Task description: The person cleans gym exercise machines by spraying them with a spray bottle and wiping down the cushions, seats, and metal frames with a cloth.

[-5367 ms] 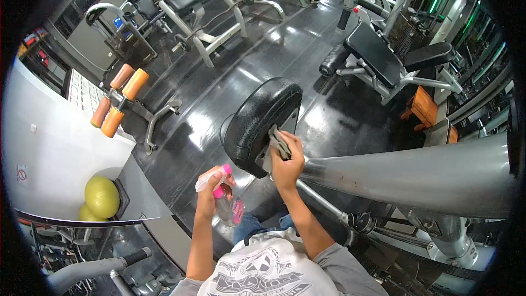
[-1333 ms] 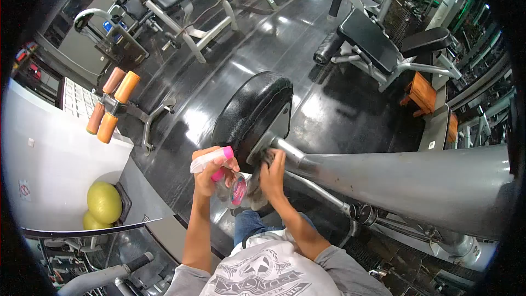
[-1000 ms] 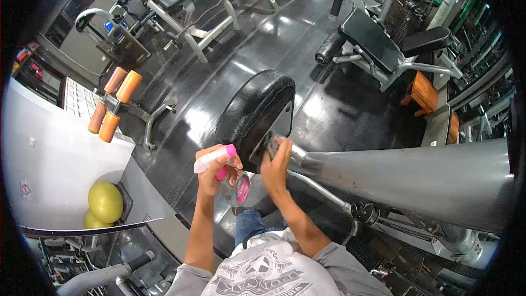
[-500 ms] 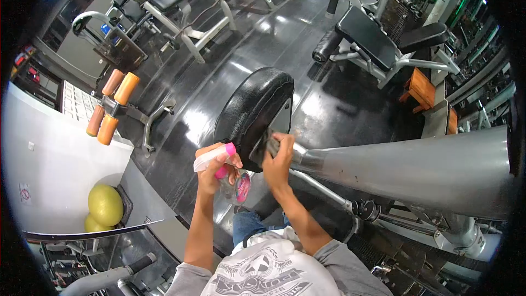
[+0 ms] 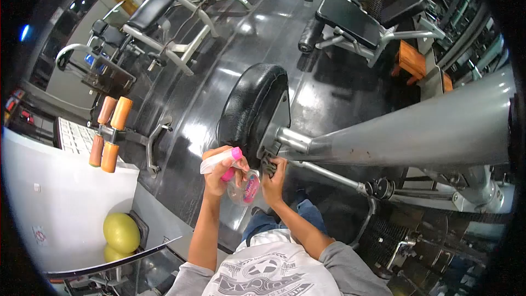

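My left hand [image 5: 217, 174] is wrapped round the neck of a clear spray bottle [image 5: 239, 193] with a white and pink trigger head and a pink label. Just to its right, my right hand [image 5: 274, 180] grips a dark, crumpled cloth [image 5: 268, 164]. The cloth lies at the lower end of a black padded cushion [image 5: 253, 104], close to its flat backing plate; whether it presses on the plate I cannot tell. A thick grey metal arm [image 5: 405, 126] carries the cushion from the right.
A black bench [image 5: 350, 19] stands at the upper right near a wooden stool [image 5: 411, 61]. Orange foam rollers [image 5: 121, 113] are on the left, above yellow exercise balls [image 5: 121, 232]. Another padded machine [image 5: 153, 10] stands at the upper left on the black floor [image 5: 219, 85].
My right hand and the cloth have moved down along the cushion's backing plate towards its lower end. The left hand still holds the spray bottle. The whole view has shifted slightly.
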Demonstrator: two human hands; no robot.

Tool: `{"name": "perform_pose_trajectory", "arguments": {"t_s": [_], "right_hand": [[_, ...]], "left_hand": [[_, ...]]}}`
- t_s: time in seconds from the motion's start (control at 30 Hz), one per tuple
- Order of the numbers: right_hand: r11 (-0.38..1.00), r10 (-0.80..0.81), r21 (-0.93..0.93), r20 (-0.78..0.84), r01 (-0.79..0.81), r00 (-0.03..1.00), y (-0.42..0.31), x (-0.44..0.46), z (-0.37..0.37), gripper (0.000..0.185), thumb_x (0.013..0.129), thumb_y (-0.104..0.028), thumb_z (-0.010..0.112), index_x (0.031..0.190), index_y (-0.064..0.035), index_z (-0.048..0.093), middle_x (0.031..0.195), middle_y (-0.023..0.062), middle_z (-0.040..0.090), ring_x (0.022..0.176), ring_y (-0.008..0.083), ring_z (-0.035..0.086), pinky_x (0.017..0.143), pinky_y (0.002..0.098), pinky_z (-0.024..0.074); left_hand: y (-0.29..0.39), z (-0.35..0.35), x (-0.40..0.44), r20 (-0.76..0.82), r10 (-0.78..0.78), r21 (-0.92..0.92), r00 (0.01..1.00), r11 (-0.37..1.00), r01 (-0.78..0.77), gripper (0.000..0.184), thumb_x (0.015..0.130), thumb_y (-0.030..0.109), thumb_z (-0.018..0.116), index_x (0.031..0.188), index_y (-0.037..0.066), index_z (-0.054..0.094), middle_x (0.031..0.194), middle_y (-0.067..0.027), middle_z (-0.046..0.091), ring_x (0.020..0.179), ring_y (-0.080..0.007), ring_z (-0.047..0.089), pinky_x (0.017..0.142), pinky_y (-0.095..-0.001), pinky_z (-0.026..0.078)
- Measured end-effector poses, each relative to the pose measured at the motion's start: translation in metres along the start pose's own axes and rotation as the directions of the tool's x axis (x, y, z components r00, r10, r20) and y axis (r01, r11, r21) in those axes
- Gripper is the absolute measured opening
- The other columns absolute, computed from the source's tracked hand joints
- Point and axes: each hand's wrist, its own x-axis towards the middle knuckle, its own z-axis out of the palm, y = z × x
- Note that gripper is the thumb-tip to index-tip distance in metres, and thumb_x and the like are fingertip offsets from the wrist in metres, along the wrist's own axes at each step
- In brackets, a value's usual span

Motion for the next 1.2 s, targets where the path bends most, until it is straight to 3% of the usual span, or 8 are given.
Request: {"name": "perform_pose_trajectory", "arguments": {"t_s": [0.13,0.3,0.4,0.57,0.8,0.9,1.03,1.2], "right_hand": [[0.957,0.285,-0.023,-0.135,-0.291,0.949,0.023,0.017,0.006,0.034,0.087,-0.009,0.065,0.118,-0.0020,0.052,0.109,0.0162,0.061,0.104,0.0321,0.061,0.093,0.0396,0.0461],[0.951,0.304,-0.011,-0.125,-0.308,0.944,-0.035,0.042,-0.005,0.027,0.084,0.000,0.064,0.111,-0.0017,0.059,0.108,0.0149,0.063,0.104,0.0293,0.063,0.092,0.0372,0.0479],[0.998,-0.038,-0.052,-0.124,0.032,0.992,-0.075,0.039,-0.005,0.034,0.077,0.008,0.066,0.109,-0.0020,0.063,0.110,0.0129,0.064,0.107,0.0270,0.063,0.092,0.0338,0.0484],[0.989,-0.146,-0.062,-0.160,0.137,0.976,-0.031,0.011,0.002,0.036,0.077,0.006,0.068,0.111,-0.0024,0.062,0.113,0.0141,0.063,0.108,0.0297,0.063,0.090,0.0362,0.0502],[0.984,0.171,-0.002,-0.301,-0.180,0.938,0.114,0.005,0.016,0.037,0.080,-0.002,0.063,0.118,-0.0030,0.061,0.110,0.0140,0.067,0.102,0.0285,0.064,0.090,0.0363,0.0496],[0.902,0.430,0.077,-0.209,-0.424,0.878,0.084,0.027,0.010,0.030,0.089,-0.009,0.064,0.118,-0.0033,0.061,0.101,0.0115,0.067,0.092,0.0247,0.064,0.084,0.0349,0.0509],[0.980,0.083,-0.155,-0.236,-0.121,0.968,0.002,0.011,0.007,0.042,0.078,0.005,0.060,0.119,-0.0010,0.058,0.118,0.0149,0.060,0.112,0.0282,0.059,0.096,0.0362,0.0465],[0.988,0.154,0.019,-0.164,-0.153,0.974,0.003,-0.013,0.009,0.041,0.079,0.006,0.060,0.119,0.0004,0.058,0.115,0.0138,0.059,0.111,0.0275,0.059,0.099,0.0354,0.0446]], "left_hand": [[0.000,-0.003,0.002,0.058,0.007,-0.021,0.998,1.000,-0.006,0.040,0.089,0.030,0.061,0.080,-0.008,0.060,0.073,-0.0211,0.066,0.042,-0.0203,0.057,0.045,-0.0313,0.050],[-0.004,-0.006,0.003,0.107,0.053,-0.039,0.993,0.998,-0.049,0.041,0.091,0.030,0.061,0.080,-0.009,0.060,0.074,-0.0215,0.066,0.042,-0.0202,0.057,0.045,-0.0307,0.050],[-0.005,-0.005,0.001,0.082,0.066,0.007,0.994,0.998,-0.067,0.042,0.091,0.031,0.061,0.080,-0.009,0.060,0.074,-0.0217,0.066,0.041,-0.0202,0.058,0.046,-0.0308,0.052],[-0.009,-0.010,-0.001,0.094,0.092,-0.028,0.991,0.996,-0.090,0.043,0.091,0.032,0.061,0.080,-0.010,0.061,0.073,-0.0218,0.066,0.042,-0.0204,0.059,0.046,-0.0315,0.053],[-0.009,-0.011,-0.002,0.107,0.131,-0.005,0.986,0.991,-0.131,0.043,0.089,0.031,0.061,0.078,-0.010,0.062,0.071,-0.0221,0.066,0.042,-0.0214,0.059,0.045,-0.0313,0.053],[-0.006,-0.011,-0.003,0.058,0.085,0.101,0.995,0.991,-0.090,0.048,0.084,0.039,0.060,0.072,-0.007,0.059,0.067,-0.0245,0.064,0.037,-0.0225,0.056,0.041,-0.0327,0.053],[-0.007,-0.011,-0.005,0.071,0.087,0.073,0.994,0.993,-0.092,0.047,0.083,0.038,0.060,0.073,-0.007,0.060,0.067,-0.0240,0.064,0.036,-0.0225,0.056,0.043,-0.0331,0.055],[-0.008,-0.009,-0.010,0.094,0.114,0.014,0.989,0.993,-0.115,0.045,0.089,0.033,0.061,0.077,-0.010,0.062,0.072,-0.0208,0.067,0.043,-0.0220,0.060,0.045,-0.0309,0.052]]}}
